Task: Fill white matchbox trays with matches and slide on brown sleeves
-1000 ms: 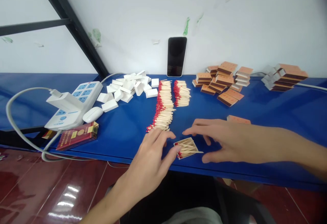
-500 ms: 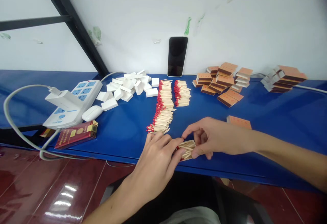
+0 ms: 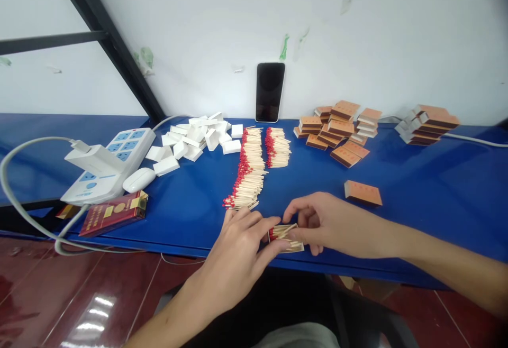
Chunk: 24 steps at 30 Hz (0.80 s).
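Note:
My left hand (image 3: 242,250) pinches the left end of a small white matchbox tray (image 3: 296,249) at the table's front edge. Inside the tray lie matches (image 3: 283,231), their red heads to the left. My right hand (image 3: 321,223) is at the tray's right end, thumb over the matchsticks and fingers curled behind it; its index finger arches above the tray's far side. Just beyond the hands, a long row of loose red-headed matches (image 3: 250,168) runs away from me, with a shorter pile of matches (image 3: 278,148) beside it. One orange matchbox sleeve (image 3: 363,193) lies past my right wrist.
White trays (image 3: 194,139) are heaped at back left, orange sleeves (image 3: 337,126) at back right, with another stack of matchboxes (image 3: 428,125) farther right. A phone (image 3: 270,92) leans on the wall. At left are a power strip (image 3: 115,163), a white mouse-like object (image 3: 138,179) and a red packet (image 3: 115,213).
My right thumb has moved from the tray's end onto the matches, and the index finger has lifted off the tray's far side. More red heads now show. The view has shifted slightly.

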Motion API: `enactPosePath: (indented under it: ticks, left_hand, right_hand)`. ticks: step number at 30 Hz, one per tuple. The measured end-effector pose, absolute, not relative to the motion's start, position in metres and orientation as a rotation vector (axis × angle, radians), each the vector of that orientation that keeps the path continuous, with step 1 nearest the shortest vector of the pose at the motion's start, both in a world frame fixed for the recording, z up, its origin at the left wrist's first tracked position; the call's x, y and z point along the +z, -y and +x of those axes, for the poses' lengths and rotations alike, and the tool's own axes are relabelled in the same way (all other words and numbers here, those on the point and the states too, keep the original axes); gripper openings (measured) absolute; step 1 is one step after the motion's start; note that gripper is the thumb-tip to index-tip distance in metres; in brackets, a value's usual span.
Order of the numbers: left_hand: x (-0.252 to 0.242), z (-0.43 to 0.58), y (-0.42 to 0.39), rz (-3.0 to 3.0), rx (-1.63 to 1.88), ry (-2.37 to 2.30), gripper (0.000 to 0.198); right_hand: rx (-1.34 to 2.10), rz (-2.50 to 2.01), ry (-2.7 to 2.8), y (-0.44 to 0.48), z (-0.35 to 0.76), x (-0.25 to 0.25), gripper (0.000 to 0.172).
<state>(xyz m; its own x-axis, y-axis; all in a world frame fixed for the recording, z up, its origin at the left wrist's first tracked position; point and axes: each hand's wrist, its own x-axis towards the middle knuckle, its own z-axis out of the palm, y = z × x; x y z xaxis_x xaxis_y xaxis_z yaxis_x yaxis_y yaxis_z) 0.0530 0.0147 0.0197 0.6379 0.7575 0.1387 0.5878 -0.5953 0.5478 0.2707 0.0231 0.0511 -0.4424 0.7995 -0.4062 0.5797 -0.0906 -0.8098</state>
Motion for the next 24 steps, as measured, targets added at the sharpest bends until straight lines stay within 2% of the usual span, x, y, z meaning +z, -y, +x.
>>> enactPosePath:
  ticks: [6,12,15,18,22,24]
  left_hand:
    - [0.018,0.056,-0.019,2.412,0.56,-1.046,0.028]
    - [0.02,0.049,-0.014,2.443,0.543,-1.013,0.047]
    - [0.017,0.046,-0.013,2.476,0.555,-1.008,0.037]
    - [0.01,0.045,-0.014,2.497,0.684,-1.008,0.033]
    - [0.005,0.044,-0.016,2.607,0.853,-0.98,0.038]
    - [0.005,0.045,-0.017,2.672,0.837,-0.95,0.035]
  right_hand:
    - [1.56,-1.484,1.857,-0.021,0.271,0.047,0.027]
    - [1.43,-1.594,1.864,-0.012,0.262,0.045,0.021]
    - [1.229,-1.625,1.991,-0.004,0.259,0.05,0.018]
    - [0.819,-1.628,2.131,-0.001,0.282,0.049,0.024]
    - [-0.221,-1.675,2.24,-0.001,0.35,0.03,0.042]
    - [-0.309,-1.708,2.301,0.004,0.373,0.018,0.041]
